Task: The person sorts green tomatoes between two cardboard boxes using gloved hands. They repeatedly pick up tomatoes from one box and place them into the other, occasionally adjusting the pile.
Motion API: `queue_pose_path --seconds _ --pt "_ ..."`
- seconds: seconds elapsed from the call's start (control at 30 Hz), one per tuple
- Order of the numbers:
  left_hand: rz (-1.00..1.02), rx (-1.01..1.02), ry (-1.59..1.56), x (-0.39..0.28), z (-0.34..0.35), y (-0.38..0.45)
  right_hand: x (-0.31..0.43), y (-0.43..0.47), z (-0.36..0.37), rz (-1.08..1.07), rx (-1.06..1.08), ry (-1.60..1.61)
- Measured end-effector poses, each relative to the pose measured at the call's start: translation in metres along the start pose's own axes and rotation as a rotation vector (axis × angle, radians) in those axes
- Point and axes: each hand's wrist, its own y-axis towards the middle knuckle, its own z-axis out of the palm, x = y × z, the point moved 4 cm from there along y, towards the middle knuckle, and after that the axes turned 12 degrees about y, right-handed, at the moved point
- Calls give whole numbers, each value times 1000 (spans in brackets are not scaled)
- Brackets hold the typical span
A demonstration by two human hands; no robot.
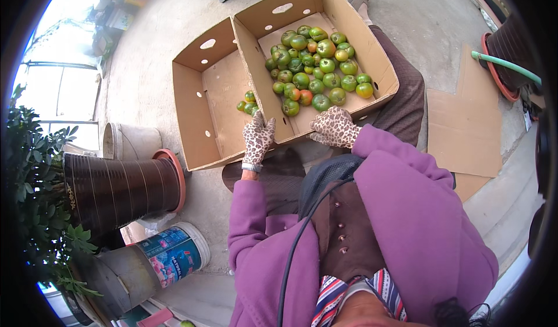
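Note:
Two open cardboard boxes stand side by side on the floor in front of me. The larger right box [285, 128] holds many green tomatoes [320, 65], some of them turning orange-red. In the left box [222, 78], several small green tomatoes [249, 102] lie by the wall it shares a side with. My left hand [258, 138], in a leopard-print glove, straddles the adjoining walls near the front corner, thumb on the right box's side. My right hand [335, 127], gloved alike, curls over the right box's near rim. The tips of some fingers are hidden.
My bent legs [399, 83] flank the boxes. To the left stand a dark ribbed plant pot [126, 189], a white bucket [133, 141] and a labelled plastic bucket [170, 255]. Flattened cardboard [464, 126] and another pot [512, 56] with a green hose [508, 66] are at right.

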Motion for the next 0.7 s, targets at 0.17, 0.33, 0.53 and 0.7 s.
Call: queue_pose_path --seconds 0.17,0.33,0.53,0.7 --pt "26 -105 -70 21 9 -3 9 5 -21 31 147 135" --pt "-121 233 -17 -7 -23 -1 -66 84 -67 150 108 -16" --pt "-178 447 -449 46 -89 98 -190 144 -89 686 -40 -130" --pt "-420 -400 -1109 137 -52 159 -211 164 -44 618 -164 -166"
